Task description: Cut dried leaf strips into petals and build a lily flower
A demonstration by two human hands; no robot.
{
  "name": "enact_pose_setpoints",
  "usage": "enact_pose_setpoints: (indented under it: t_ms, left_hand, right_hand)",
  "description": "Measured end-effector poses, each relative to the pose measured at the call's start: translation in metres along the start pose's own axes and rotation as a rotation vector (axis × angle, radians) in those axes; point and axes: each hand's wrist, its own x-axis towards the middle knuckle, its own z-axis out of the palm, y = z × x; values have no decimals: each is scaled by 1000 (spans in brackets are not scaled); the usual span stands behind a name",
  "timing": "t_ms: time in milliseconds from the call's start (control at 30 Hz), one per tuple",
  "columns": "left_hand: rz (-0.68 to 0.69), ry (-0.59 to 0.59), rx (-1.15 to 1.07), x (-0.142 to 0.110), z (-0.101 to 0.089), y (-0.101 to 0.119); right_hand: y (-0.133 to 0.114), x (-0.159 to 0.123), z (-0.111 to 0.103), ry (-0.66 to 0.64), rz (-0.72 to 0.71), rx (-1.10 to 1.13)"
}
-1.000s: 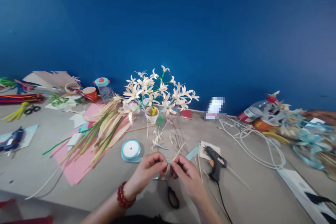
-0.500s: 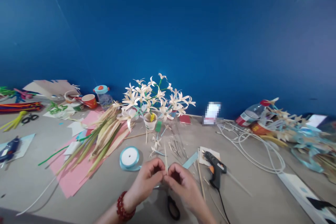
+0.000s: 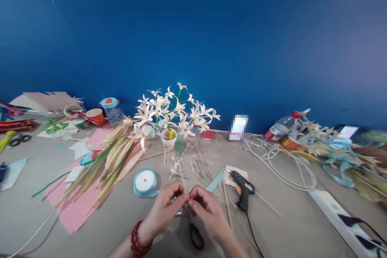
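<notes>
My left hand [image 3: 168, 206] and my right hand [image 3: 209, 210] meet low in the middle, fingertips pinched together. Between them is a thin pale strip [image 3: 183, 180], its upper end sticking up past the fingers; the rest is hidden by my hands. Black-handled scissors [image 3: 197, 237] lie just below, partly covered. Left of my hands sits a spool of light blue ribbon [image 3: 145, 182], its loose end running toward them. A small pale flower [image 3: 175, 164] lies beyond the fingertips. Farther back stands a paper cup [image 3: 168, 140] holding a bunch of cream flowers [image 3: 178, 113] on green stems.
To the right lie a black glue gun [image 3: 243, 188], thin sticks [image 3: 227, 203], a white cable [image 3: 282, 172] and a power strip [image 3: 335, 222]. Dried husks [image 3: 116, 157] cover pink paper [image 3: 68, 213] at left. A plastic bottle [image 3: 281, 127] stands by the blue wall.
The view has turned slightly to the right, so the table things sit farther left. The strip's upper end now leans more to the left. Both hands stay pinched together.
</notes>
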Motion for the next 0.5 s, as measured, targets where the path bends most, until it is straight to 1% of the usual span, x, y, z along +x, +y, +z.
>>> enact_pose_setpoints:
  t_ms: [167,333,500]
  left_hand:
    - [-30,-66,-55,3,-1,1]
    - [-27,-51,-12,2,-3,1]
    - [-24,-12,-132,1,-2,1]
  right_hand:
    - [2,-2,-2,-10,31,41]
    - [5,-2,-3,-13,18,4]
    - [6,-2,-4,-34,8,-35]
